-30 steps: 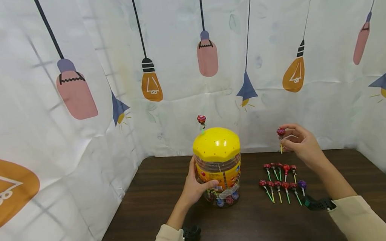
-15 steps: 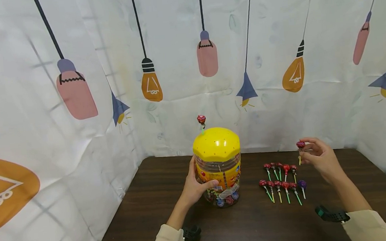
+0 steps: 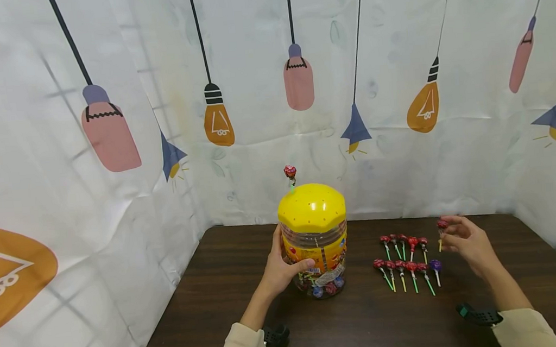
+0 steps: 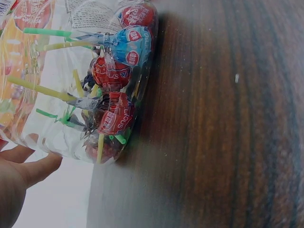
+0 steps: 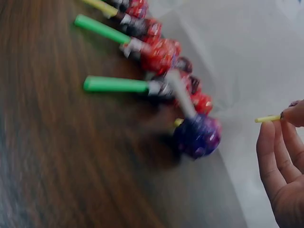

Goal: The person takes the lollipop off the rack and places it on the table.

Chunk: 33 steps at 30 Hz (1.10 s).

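Observation:
My left hand (image 3: 279,268) grips the side of a clear plastic jar (image 3: 316,241) with a domed yellow lid (image 3: 312,206). Wrapped lollipops, red and blue (image 4: 132,45), show through the jar's lower wall in the left wrist view. One red lollipop (image 3: 290,172) stands upright from the lid's left back. Over at the right, my right hand (image 3: 468,243) pinches a dark red lollipop (image 3: 441,225) with a yellow stick, head up, close above the table. Just left of it lie two rows of lollipops (image 3: 411,267), mostly red, with a purple one (image 3: 435,264) ending the front row.
The jar and lollipops are on a dark wooden table (image 3: 349,331). Behind and to the left hangs a white curtain (image 3: 259,180) printed with lamps, close to the table's back edge. A black band (image 3: 480,314) is on the right wrist, another (image 3: 276,337) on the left.
My right hand has moved right and down with its lollipop, from above the back row to beside the row's right end. My left hand and the jar have stayed put.

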Tool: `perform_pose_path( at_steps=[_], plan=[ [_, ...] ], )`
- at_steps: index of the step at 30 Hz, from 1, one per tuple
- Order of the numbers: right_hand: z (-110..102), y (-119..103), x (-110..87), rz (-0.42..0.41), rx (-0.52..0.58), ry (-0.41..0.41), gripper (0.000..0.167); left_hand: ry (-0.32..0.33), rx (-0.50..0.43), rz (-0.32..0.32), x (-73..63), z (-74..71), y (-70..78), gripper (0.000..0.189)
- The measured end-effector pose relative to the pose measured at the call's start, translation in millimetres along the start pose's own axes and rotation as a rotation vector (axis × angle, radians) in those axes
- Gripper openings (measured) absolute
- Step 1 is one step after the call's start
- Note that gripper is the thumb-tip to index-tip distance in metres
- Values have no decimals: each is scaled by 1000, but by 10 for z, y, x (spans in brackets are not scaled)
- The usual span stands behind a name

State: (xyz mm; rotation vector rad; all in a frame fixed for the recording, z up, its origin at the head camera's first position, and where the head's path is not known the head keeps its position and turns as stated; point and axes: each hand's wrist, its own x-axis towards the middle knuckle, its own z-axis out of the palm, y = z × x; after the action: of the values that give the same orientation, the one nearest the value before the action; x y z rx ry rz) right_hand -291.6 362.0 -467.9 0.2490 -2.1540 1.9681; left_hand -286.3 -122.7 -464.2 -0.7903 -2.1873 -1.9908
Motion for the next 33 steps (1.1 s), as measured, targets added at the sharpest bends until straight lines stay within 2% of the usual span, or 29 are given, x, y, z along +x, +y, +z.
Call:
perform_pose_path(
  at_steps=[3, 8, 13, 18, 27, 33],
  plan=[
    [-26, 61, -5, 19, -49, 6, 38, 0, -1, 3, 3, 2, 8, 107],
    [-61, 130, -9, 64, -238, -12, 35, 1, -4, 5, 4, 2, 12, 107],
    [-91, 196, -1, 123, -354, -63, 46, 5, 1, -6, -2, -1, -4, 107],
    [-125, 255, 10, 182, -405, -110, 45, 1, 1, 4, -2, -1, -19, 107],
    [-152, 273, 18, 204, -457, -142, 46, 9, 19, 7, -4, 5, -12, 107],
    [-168, 247, 37, 215, -579, -163, 47, 13, 22, -9, -3, 7, 1, 107]
  ],
)
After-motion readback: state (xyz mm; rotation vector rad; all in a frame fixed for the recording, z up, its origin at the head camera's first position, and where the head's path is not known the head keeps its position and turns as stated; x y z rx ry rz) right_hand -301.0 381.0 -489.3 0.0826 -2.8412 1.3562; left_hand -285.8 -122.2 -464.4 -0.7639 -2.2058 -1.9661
